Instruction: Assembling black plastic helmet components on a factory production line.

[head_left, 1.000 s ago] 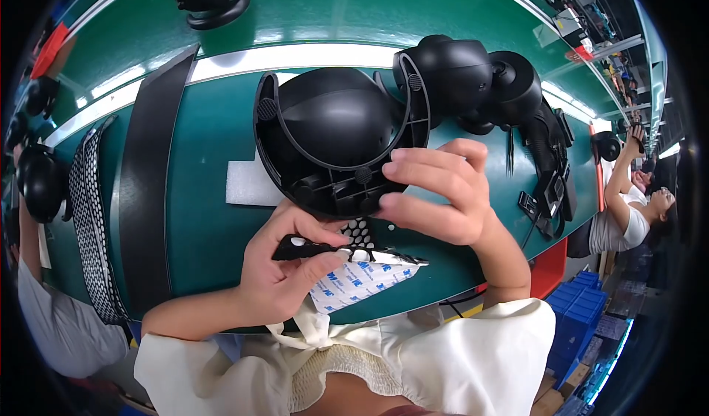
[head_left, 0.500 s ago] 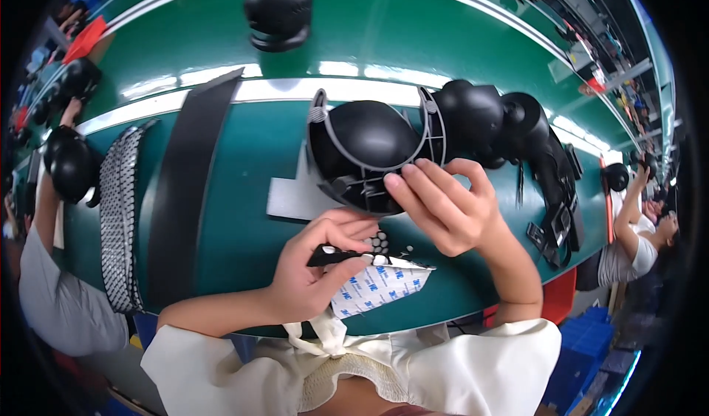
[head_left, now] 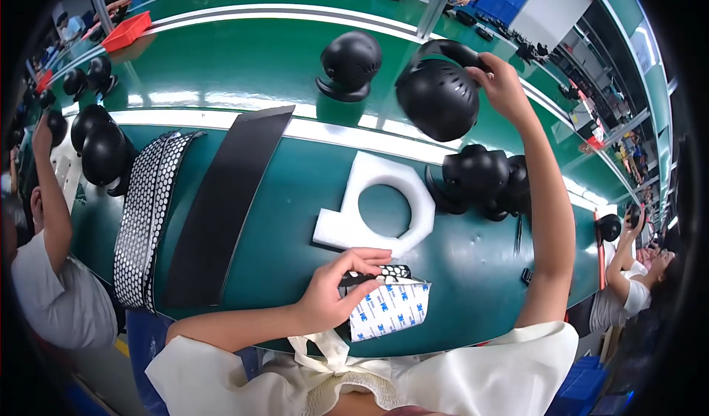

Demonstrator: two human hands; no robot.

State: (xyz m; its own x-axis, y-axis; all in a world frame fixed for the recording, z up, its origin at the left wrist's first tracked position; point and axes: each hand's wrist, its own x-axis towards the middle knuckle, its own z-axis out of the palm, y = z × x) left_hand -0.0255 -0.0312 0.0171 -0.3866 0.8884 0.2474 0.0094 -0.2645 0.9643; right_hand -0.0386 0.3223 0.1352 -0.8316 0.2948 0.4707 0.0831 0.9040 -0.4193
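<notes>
My left hand [head_left: 332, 287] is closed on a folded sheet of adhesive pads [head_left: 391, 313], low over the front of the table. Its white backing has blue print, and pale round dots show on the black folded edge. Stretched far forward, my right hand [head_left: 504, 85] grips the curved rim of a rounded black plastic shell [head_left: 439, 98] with small slots. That shell hangs tilted over the green belt, right of another black shell [head_left: 351, 65]. Between my hands and the belt lies a white foam block [head_left: 341, 228] with a round hole, touched by neither hand.
A long black strip [head_left: 225, 209] and a sheet of white dots [head_left: 148, 224] lie to the left. More black shells [head_left: 476, 176] stand at the right. Co-workers sit on both sides, one with an arm [head_left: 55, 187] raised. A red tray [head_left: 127, 32] is far left.
My right hand has carried the black shell from the foam block up and forward over the belt, uncovering the foam's hole. The left hand still holds the pad sheet. The view has shifted.
</notes>
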